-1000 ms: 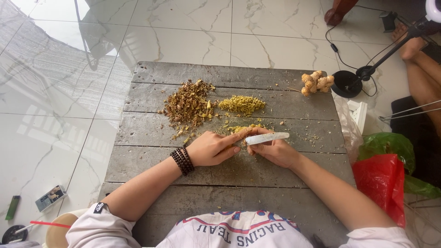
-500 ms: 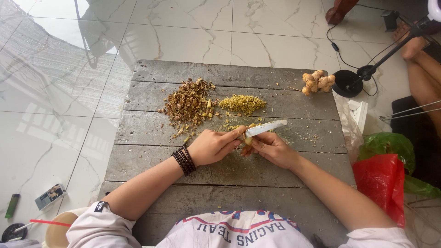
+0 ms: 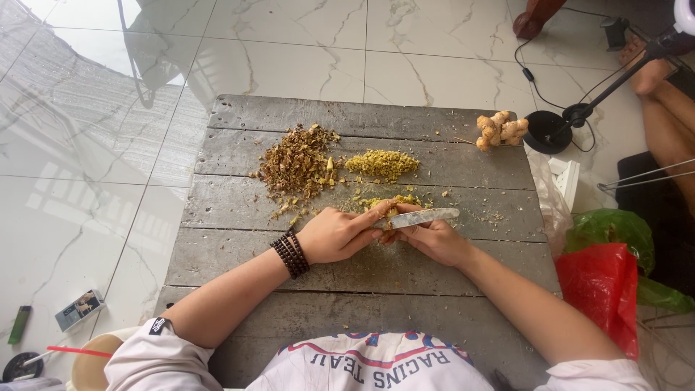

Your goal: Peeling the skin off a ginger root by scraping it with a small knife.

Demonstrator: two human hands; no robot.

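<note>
Item: small knife [image 3: 418, 217], gripped in my right hand [image 3: 434, 239], fingers closed round the handle, blade flat and pointing left; my left hand [image 3: 337, 235] pinches shut on a small ginger piece [image 3: 392, 211], mostly hidden, over the wooden board [image 3: 239, 239]. Piece judged light, firm, likely slippery where peeled; best held by its ends, clear of the edge. Beyond: brown peelings pile [image 3: 298, 163], yellow chopped pile [image 3: 382, 164], whole ginger root [image 3: 501, 130].

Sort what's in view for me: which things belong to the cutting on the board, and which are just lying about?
In use: left hand, right hand, knife, ginger root, brown peel pile, yellow chopped pile, wooden board.

Lying about: lighter, small box, red bag, green bag, round black stand base.
</note>
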